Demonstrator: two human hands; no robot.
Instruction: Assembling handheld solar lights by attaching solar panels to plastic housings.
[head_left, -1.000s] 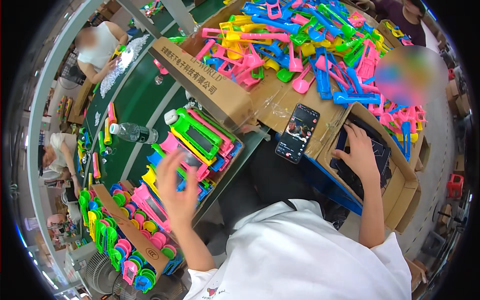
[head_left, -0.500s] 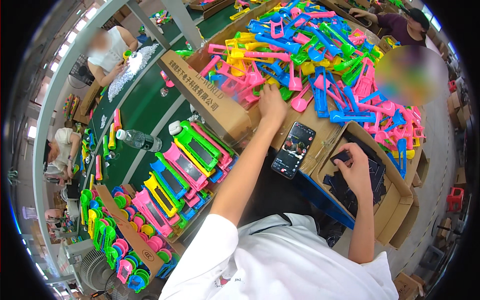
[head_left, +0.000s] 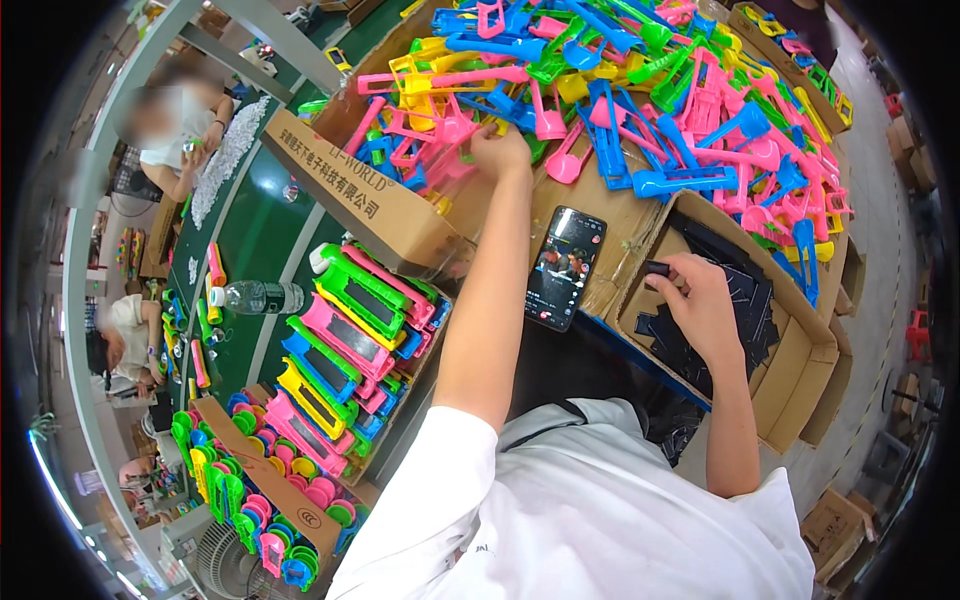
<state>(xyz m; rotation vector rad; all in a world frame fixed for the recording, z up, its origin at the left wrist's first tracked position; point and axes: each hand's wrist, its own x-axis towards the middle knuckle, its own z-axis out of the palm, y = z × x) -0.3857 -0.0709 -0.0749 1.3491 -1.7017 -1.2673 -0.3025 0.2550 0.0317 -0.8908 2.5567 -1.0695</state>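
My left hand (head_left: pixel 503 152) reaches to the near edge of a big heap of coloured plastic parts (head_left: pixel 600 110). Its fingers are curled down, and a bit of yellow plastic shows at the tips; whether they grip it is hidden. Over an open cardboard box (head_left: pixel 808 382), my right hand (head_left: pixel 698 298) pinches a small black flat piece (head_left: pixel 657 268) between thumb and fingers. Many similar black pieces (head_left: pixel 752 298) lie loose in that box. Between my forearms, a phone (head_left: pixel 564 268) with a lit screen rests on cardboard.
Rows of coloured plastic frames with black panels (head_left: pixel 345 340) stand at my left. Behind them are a water bottle (head_left: pixel 257 297) and a green table (head_left: pixel 262 215). A cardboard flap (head_left: pixel 330 185) edges the heap. Co-workers sit at the far left; a fan (head_left: pixel 228 555) stands lower left.
The view has shifted, so the scene sits differently. My left hand stays at the heap's near edge. My right hand has lifted slightly from the black pieces, still pinching one.
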